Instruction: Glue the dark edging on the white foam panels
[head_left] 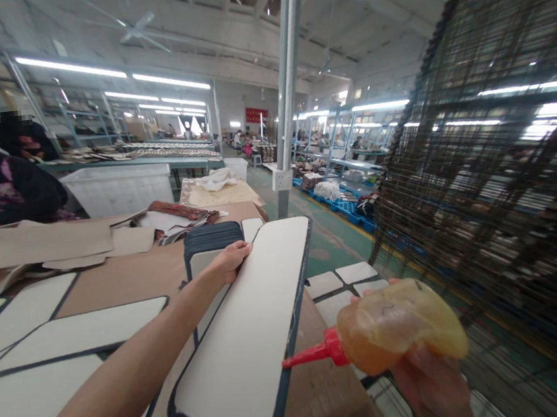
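panel (248, 324): edge in left hand (235, 261) | bottle (397, 325): inside right hand (432, 378)

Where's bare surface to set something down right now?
Brown tabletop shows bare between the pale scraps, loose white panels and dark-edged stack. Another bare strip lies right of the held panel, below the red nozzle. The left foreground is crowded with overlapping panels, crossed by the left forearm.
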{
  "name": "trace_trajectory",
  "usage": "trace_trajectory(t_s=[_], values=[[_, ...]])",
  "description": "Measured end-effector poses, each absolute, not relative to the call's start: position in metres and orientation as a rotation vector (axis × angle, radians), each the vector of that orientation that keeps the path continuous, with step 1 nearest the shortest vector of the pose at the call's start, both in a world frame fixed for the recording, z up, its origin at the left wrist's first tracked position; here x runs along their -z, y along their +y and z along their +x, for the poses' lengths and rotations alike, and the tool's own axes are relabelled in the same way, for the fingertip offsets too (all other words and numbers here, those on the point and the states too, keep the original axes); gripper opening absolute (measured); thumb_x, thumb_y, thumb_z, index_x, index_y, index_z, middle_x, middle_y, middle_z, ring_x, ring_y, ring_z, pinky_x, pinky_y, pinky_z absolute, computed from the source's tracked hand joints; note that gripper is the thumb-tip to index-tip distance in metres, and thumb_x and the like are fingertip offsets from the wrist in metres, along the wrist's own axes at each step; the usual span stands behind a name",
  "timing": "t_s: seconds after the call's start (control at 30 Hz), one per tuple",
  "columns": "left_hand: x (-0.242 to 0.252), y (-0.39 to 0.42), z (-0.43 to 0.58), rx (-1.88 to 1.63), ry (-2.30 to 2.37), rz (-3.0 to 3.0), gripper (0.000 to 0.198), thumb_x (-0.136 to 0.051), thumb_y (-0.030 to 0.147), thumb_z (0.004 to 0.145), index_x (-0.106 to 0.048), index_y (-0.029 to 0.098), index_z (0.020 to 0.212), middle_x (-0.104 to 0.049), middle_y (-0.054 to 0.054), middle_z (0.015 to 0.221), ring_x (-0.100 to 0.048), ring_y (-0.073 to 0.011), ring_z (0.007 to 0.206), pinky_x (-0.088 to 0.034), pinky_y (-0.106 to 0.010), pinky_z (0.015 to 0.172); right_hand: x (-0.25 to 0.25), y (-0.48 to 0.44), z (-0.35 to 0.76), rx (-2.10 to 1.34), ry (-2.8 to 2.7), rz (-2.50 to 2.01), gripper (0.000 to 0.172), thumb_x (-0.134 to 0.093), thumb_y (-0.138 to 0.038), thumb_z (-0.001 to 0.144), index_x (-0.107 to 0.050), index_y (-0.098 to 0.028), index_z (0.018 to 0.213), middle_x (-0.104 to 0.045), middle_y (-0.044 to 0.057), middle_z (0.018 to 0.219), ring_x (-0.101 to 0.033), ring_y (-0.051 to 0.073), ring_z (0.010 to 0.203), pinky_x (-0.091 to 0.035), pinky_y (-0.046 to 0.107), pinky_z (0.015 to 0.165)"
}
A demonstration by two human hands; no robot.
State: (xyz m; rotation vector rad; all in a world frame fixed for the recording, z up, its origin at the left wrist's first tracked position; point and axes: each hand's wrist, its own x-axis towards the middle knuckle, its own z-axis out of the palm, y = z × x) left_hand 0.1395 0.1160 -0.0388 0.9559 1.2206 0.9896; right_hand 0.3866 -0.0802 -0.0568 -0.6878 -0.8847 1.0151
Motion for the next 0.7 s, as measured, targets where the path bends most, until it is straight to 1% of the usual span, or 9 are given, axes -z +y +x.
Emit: trace_trajectory(t_s=[0.17,0.33,0.43,0.57,0.7], values=[[0.035,0.119,0.143,-0.983,1.241,0.955,0.022,-0.055,0.031,0.092,-0.060,0.013,0.103,-0.062,-0.001,0.083,-0.057,-0.0092,0.060,-0.050,-0.023,0.053,0.057,-0.083,0.384,-1.027,-0.782,-0.712,0.061,-0.084,-0.044,0.062,-0.063,-0.028,0.117,-0.072,0.009,0.106,-0.060,0.035,0.111,-0.048,0.054,0.096],[0.034,0.124,0.145,-0.991,1.237,0.946,0.024,-0.056,0.030,0.092,-0.059,0.014,0.109,-0.063,-0.004,0.094,-0.061,-0.0119,0.069,-0.053,-0.027,0.059,0.054,-0.086,0.384,-1.024,-0.841,-0.730,0.061,-0.082,-0.049,0.063,-0.063,-0.028,0.117,-0.072,0.010,0.106,-0.062,0.037,0.109,-0.050,0.055,0.092],[0.033,0.128,0.145,-0.999,1.227,0.939,0.025,-0.056,0.030,0.091,-0.059,0.014,0.110,-0.063,-0.005,0.097,-0.062,-0.0131,0.073,-0.054,-0.028,0.062,0.056,-0.086,0.387,-1.031,-0.838,-0.751,0.061,-0.081,-0.050,0.064,-0.062,-0.028,0.118,-0.072,0.011,0.106,-0.062,0.036,0.108,-0.051,0.053,0.092],[0.034,0.135,0.143,-1.018,1.217,0.932,0.026,-0.056,0.030,0.091,-0.059,0.014,0.111,-0.064,-0.005,0.100,-0.062,-0.0141,0.076,-0.055,-0.030,0.064,0.067,-0.083,0.398,-1.064,-0.929,-0.705,0.057,-0.078,-0.047,0.067,-0.062,-0.027,0.118,-0.072,0.012,0.104,-0.064,0.036,0.104,-0.054,0.053,0.087],[0.035,0.142,0.141,-1.040,1.215,0.913,0.025,-0.057,0.030,0.091,-0.059,0.014,0.110,-0.064,-0.006,0.100,-0.063,-0.0144,0.077,-0.055,-0.030,0.065,0.073,-0.082,0.402,-1.075,-0.930,-0.704,0.056,-0.078,-0.045,0.067,-0.062,-0.028,0.118,-0.072,0.012,0.104,-0.065,0.036,0.102,-0.054,0.055,0.086]])
